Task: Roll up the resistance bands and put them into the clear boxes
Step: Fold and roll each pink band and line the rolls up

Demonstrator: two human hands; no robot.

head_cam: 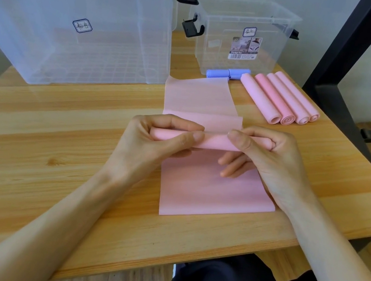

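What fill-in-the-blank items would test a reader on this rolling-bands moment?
1. Both hands, left hand and right hand, grip a band coloured ____.
2. Finished pink rolls lying side by side number ____.
3. The blue rolls lie in front of the ____ clear box.

Missing: pink; four; smaller

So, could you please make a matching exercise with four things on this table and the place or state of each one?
Things:
1. blue rolls
2. four pink rolls
3. pink band
4. large clear box

Place or state:
a. partly rolled, gripped by left hand and right hand
b. far left of the table
c. side by side, right of the small clear box
d. directly before the small clear box

Pairs: 1-d, 2-c, 3-a, 4-b
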